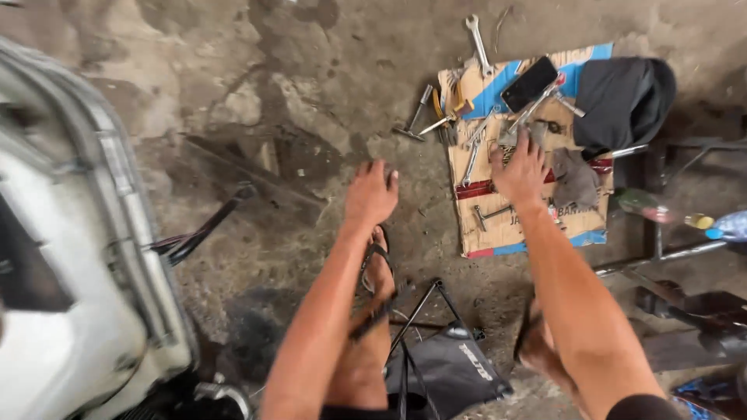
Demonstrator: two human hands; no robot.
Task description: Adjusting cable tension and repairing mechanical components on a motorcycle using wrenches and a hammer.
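Metal tools (476, 148) lie on a flat cardboard sheet (537, 225) on the concrete floor (311, 93). The right hand (520, 173) presses down among them, fingers spread. The left hand (371, 194) hangs open over the floor, holding nothing.

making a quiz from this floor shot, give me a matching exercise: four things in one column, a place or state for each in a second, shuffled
Things:
1. right hand
2. left hand
3. phone
4. wrench

Places or states:
A. lying dark and face up at the top of the cardboard
B. on bare concrete just beyond the cardboard's top edge
C. reaching onto the tools on the cardboard
D. held out empty above the floor

Pairs: 1-C, 2-D, 3-A, 4-B
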